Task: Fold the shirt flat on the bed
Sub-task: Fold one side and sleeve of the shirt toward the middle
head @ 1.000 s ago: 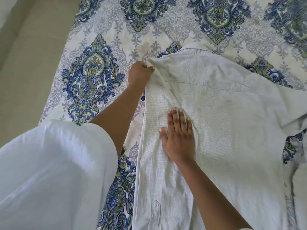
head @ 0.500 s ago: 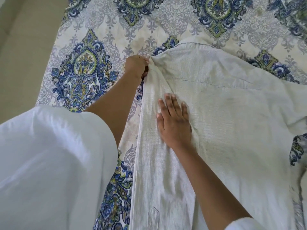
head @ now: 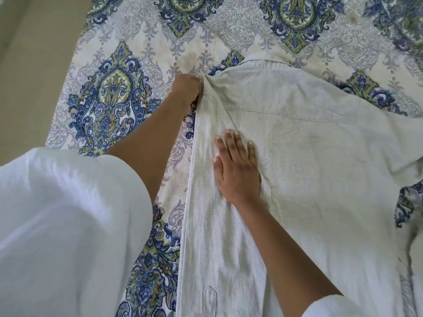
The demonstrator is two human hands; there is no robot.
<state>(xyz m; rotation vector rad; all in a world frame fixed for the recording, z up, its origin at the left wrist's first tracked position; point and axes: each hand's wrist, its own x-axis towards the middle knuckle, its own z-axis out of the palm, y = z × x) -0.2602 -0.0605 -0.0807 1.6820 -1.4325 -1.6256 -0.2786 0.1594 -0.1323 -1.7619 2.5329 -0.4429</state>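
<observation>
- At the far left, a strip of beige floor [head: 27, 65] runs beside the bed [head: 109, 99], whose cover is pale with blue and green medallions.
- Your white left sleeve [head: 68, 225] fills the lower left, as it did a second ago.
- Your left hand [head: 186, 90] reaches forward, its fingers curled and pinching the shirt's near-left shoulder corner. It holds the same corner as in the earlier frames, and the grip looks unchanged.
- The shirt [head: 320, 168], pale grey-green, lies back-up on the bed, collar [head: 263, 61] away from you. Its left side is folded inward as a long strip with a straight outer edge.
- Your right hand [head: 238, 172] presses flat on that strip, palm down, fingers straight and slightly apart, gripping nothing. Its fingertips sit nearer the shoulder seam than they did a second ago; since half a second ago it has barely shifted.
- At the right, the shirt's other side spreads unfolded, with rumpled cloth at the frame edge, much as before.
</observation>
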